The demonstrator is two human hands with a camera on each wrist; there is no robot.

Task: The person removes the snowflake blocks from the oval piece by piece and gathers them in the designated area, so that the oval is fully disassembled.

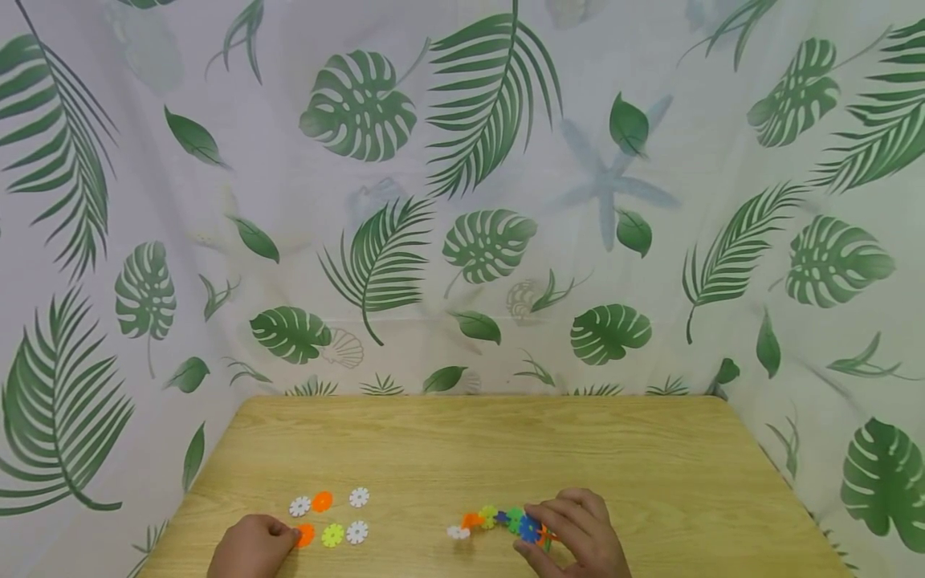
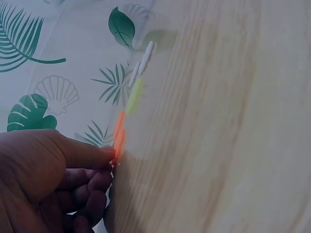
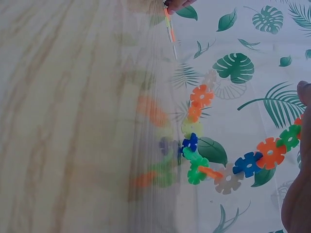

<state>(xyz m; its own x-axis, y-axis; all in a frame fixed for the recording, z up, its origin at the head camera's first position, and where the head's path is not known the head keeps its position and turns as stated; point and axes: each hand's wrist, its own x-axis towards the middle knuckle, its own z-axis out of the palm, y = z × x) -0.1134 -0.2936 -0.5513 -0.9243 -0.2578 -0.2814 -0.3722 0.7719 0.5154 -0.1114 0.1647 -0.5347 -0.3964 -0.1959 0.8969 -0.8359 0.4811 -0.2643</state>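
Note:
At the table's left side, my left hand (image 1: pixel 253 547) pinches the edge of an orange notched plastic disc (image 1: pixel 307 535) between thumb and fingertips. Beside it lie a yellow disc (image 1: pixel 332 535), a white disc (image 1: pixel 357 532), another orange disc (image 1: pixel 322 502) and two more white discs, one being the white disc (image 1: pixel 299 506). My right hand (image 1: pixel 581 530) holds a chain of linked notched discs (image 1: pixel 515 521) by a blue disc, its fingers hiding part of it. The right wrist view shows the chain (image 3: pixel 197 172) curving in orange, yellow, blue, green and white, with my right hand (image 3: pixel 297 189) at the edge.
A light wood-grain table (image 1: pixel 462 449) spans the space before me. Behind it and at both sides hangs a white curtain (image 1: pixel 491 353) printed with green leaves. In the right wrist view the tabletop (image 3: pixel 63 121) mirrors the chain's colours.

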